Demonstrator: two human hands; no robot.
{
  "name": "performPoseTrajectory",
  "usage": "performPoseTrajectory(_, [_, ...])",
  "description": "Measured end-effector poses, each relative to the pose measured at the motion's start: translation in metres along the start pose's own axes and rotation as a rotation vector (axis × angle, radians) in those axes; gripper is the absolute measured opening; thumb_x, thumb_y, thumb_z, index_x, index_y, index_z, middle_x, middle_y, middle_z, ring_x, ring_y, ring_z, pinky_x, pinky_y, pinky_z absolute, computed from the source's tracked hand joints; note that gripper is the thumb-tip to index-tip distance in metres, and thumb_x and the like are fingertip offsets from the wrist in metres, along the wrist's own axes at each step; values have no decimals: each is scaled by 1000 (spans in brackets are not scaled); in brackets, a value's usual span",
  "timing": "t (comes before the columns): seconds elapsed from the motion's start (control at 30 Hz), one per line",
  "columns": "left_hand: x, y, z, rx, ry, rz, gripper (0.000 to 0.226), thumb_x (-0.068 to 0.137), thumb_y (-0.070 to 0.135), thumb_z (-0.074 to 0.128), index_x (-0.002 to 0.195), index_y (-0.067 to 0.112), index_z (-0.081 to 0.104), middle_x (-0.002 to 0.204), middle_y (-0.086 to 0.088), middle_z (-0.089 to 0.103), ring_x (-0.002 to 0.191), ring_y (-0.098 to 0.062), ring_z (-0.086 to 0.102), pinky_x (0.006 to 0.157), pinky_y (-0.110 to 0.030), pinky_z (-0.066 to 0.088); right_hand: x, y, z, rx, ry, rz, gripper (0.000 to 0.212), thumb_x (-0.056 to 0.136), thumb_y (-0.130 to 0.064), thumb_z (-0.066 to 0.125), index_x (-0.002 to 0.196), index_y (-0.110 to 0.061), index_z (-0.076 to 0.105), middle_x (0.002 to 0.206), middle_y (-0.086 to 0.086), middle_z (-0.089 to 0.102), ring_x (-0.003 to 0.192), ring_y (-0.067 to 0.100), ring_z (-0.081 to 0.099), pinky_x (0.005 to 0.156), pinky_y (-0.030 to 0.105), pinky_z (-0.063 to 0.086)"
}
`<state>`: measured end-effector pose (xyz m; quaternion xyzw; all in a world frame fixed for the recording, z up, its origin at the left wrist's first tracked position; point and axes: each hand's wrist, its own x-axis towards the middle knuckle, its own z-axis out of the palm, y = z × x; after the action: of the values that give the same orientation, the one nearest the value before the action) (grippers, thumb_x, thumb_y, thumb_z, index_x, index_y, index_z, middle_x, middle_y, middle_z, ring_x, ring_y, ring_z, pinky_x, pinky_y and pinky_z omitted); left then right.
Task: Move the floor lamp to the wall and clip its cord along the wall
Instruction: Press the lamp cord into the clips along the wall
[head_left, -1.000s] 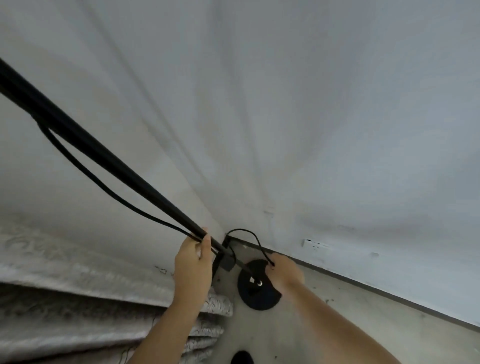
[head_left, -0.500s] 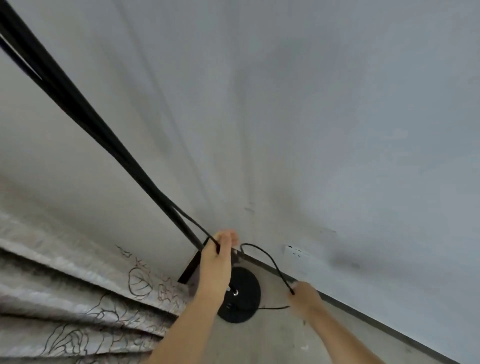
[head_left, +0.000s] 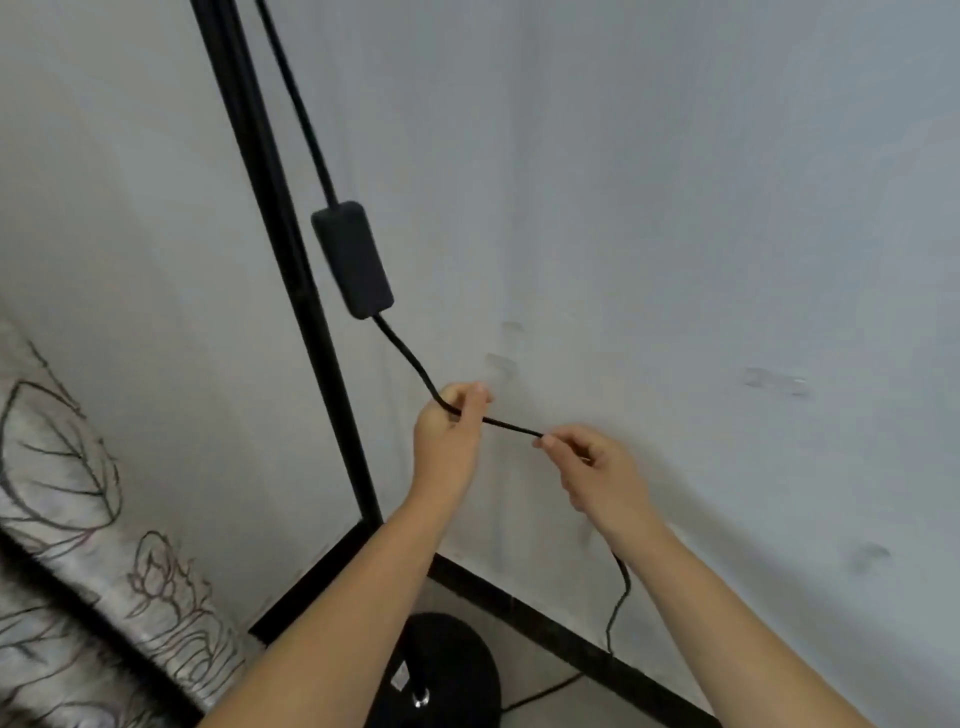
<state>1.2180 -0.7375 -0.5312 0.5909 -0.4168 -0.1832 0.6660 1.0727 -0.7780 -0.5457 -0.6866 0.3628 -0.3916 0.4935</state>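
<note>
The floor lamp's thin black cord (head_left: 511, 427) is stretched in a short, nearly level run between two hands, held in front of the pale wall (head_left: 675, 208) in the room's corner. The left hand (head_left: 449, 431) has its fingers (head_left: 475, 395) closed on the cord where it bends out of its downward curve; the right hand (head_left: 597, 467) pinches it between thumb and forefinger a little further along. Above the left hand the cord rises to a matt black, round-cornered oblong inline switch box (head_left: 352, 259), then runs on up and out of the top of the frame. Just left of the box stands the lamp's slim, straight black pole (head_left: 291, 260), leaning in the wide-angle view; its head is cut off above. The round, domed black base (head_left: 457, 660) sits on the floor close to the corner, partly covered by the left forearm, with a small shiny fitting on it.

Below the right wrist the cord reappears, hangs wavy against the wall and crosses the dark skirting strip (head_left: 545, 621) to the floor. The wall is smooth and matt, with a few faint smudged marks to the right of the hands that are too blurred to identify; that stretch is bare and open. At lower left lies a pale fabric (head_left: 78, 467) printed with outlined leaves.
</note>
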Motion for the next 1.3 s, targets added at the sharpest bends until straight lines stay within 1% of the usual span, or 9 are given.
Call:
performPoseTrajectory(0.1, [7, -1, 9, 58, -40, -58, 34, 92, 35, 51, 62, 24, 61, 49, 12, 53, 50, -3, 49, 58, -25, 41, 13, -11, 5, -129, 181, -57, 20, 92, -28, 54, 77, -27, 67, 52, -18, 59, 49, -1, 49, 52, 15, 35])
performPoseTrajectory(0.23, [28, -1, 16, 21, -2, -87, 38, 93, 33, 51, 58, 23, 58, 52, 7, 52, 50, -9, 48, 57, -25, 40, 34, -20, 20, -324, 251, -125, 25, 93, -21, 52, 74, -16, 66, 57, -6, 57, 51, 1, 48, 55, 9, 39])
performPoseTrajectory(0.43, [42, -13, 22, -27, 66, 45, 30, 92, 35, 53, 63, 26, 56, 58, 7, 55, 52, -2, 49, 52, -12, 40, 47, -18, 29, -445, 318, -226, 31, 93, -20, 48, 72, -4, 64, 59, 10, 62, 55, 18, 46, 54, 23, 33])
performPoseTrajectory(0.53, [44, -14, 26, -80, 100, 71, 22, 92, 33, 54, 72, 33, 61, 63, 14, 65, 63, 5, 58, 60, -6, 43, 49, -21, 28, -448, 329, -236, 31, 93, -21, 48, 71, -5, 63, 51, 4, 54, 56, 12, 45, 53, 15, 36])
performPoseTrajectory(0.6, [47, -14, 29, -81, 108, 102, 24, 92, 33, 53, 68, 33, 59, 59, 21, 62, 58, 4, 55, 57, -6, 42, 55, -22, 26, -471, 328, -225, 32, 93, -21, 47, 70, -5, 62, 48, -1, 47, 50, 11, 42, 50, 16, 35])
performPoseTrajectory(0.77, [46, -19, 32, -48, 151, 188, 31, 93, 32, 52, 62, 32, 51, 53, 24, 56, 51, 1, 48, 53, -8, 38, 58, -22, 28, -467, 313, -192, 39, 94, -25, 44, 71, 0, 63, 49, 12, 55, 49, 30, 55, 57, 40, 52])
performPoseTrajectory(0.9, [57, -16, 31, -8, 148, 185, 37, 92, 32, 54, 56, 30, 45, 47, 19, 52, 47, 0, 44, 49, -10, 36, 63, -26, 32, -462, 310, -175, 40, 93, -21, 42, 70, 5, 61, 53, 21, 59, 52, 38, 58, 60, 48, 53])
performPoseTrajectory(1.1, [53, -28, 29, 102, 174, 201, 37, 92, 36, 51, 59, 21, 52, 53, 9, 50, 51, -3, 47, 49, -16, 38, 62, -25, 32, -488, 253, -105, 40, 94, -21, 40, 73, 6, 62, 58, 25, 63, 47, 33, 63, 59, 43, 55])
performPoseTrajectory(1.3, [50, -26, 31, 44, 177, 83, 40, 93, 34, 50, 54, 27, 46, 46, 10, 46, 46, -1, 43, 45, -12, 35, 65, -29, 30, -526, 191, -42, 43, 96, -27, 36, 77, -1, 64, 51, 18, 66, 41, 24, 64, 60, 35, 56])
